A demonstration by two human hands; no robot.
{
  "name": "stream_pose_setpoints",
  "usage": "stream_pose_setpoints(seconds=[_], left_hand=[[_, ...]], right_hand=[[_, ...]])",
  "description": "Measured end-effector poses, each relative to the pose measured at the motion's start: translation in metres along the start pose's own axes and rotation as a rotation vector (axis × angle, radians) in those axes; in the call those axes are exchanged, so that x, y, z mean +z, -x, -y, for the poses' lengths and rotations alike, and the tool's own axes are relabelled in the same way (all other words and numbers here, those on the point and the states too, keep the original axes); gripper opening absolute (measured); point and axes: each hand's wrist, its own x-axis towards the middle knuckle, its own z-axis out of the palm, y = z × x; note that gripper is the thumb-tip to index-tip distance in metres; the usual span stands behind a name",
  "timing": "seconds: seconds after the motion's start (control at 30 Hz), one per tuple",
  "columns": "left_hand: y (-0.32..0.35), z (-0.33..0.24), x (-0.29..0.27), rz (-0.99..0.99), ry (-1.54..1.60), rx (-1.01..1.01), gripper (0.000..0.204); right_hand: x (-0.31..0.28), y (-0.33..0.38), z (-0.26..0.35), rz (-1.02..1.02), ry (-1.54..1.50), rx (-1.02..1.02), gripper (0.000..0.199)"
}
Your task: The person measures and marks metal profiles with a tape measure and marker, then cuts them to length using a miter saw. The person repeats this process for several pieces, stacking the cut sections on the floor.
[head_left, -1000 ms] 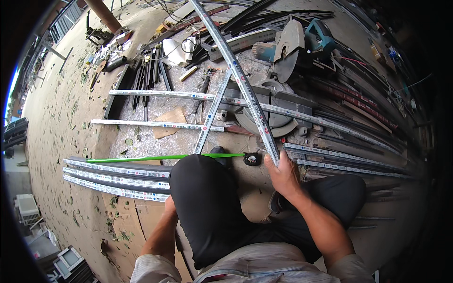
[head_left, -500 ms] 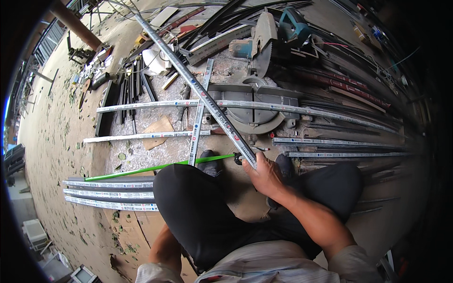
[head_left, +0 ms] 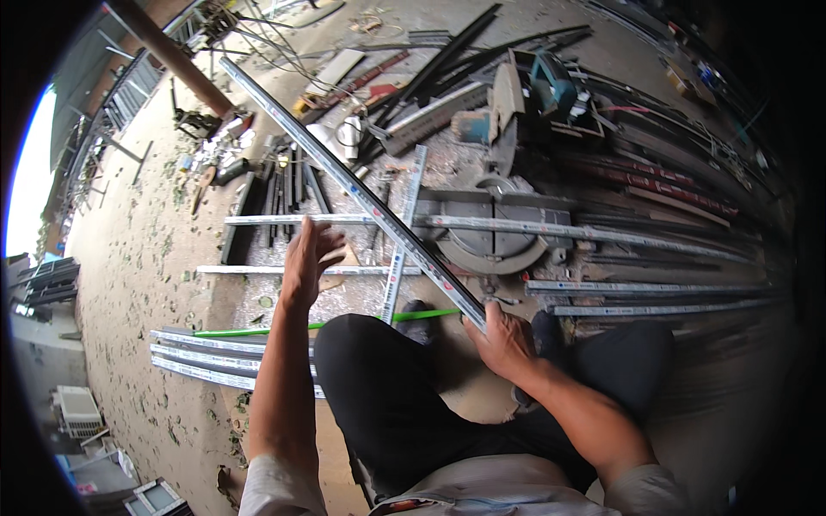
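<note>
Head view: a long metal profile (head_left: 361,193) is being held at its near end in the closed grip of the right hand (head_left: 503,340), its length slanting far-left above the ground, seemingly so that it can be steadied from one end. Its underside is being approached by the left hand (head_left: 308,258), raised with fingers spread and holding nothing. A mitre saw (head_left: 508,129) is lying beyond, with a green rod (head_left: 318,325) and stacked profiles (head_left: 206,357) on the floor near the knee.

Long grey metal profile (head_left: 361,193) — slanted diagonally, near end raised above ground
</note>
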Motion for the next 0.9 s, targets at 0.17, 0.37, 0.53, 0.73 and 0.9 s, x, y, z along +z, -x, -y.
stream_pose_setpoints(seconds=[0.17, 0.37, 0.53, 0.73, 0.9], left_hand=[[-0.054, -0.070, 0.023, 0.018, 0.294, 0.210, 0.062], [-0.074, -0.096, 0.023, -0.236, 0.344, 0.342, 0.039], [-0.073, -0.111, 0.026, -0.204, 0.302, 0.459, 0.037], [-0.058, -0.157, 0.029, -0.493, 0.145, 0.668, 0.042], [-0.040, -0.212, 0.018, -0.418, -0.028, 0.952, 0.042]], right_hand=[[0.001, 0.002, -0.013, -0.088, 0.140, -0.185, 0.038], [0.015, -0.007, -0.055, -0.127, 0.260, -0.180, 0.038], [0.017, -0.005, -0.050, -0.021, 0.252, -0.048, 0.043], [0.015, -0.006, -0.048, -0.110, 0.275, -0.112, 0.049], [0.004, -0.009, -0.043, -0.108, 0.188, -0.095, 0.044]])
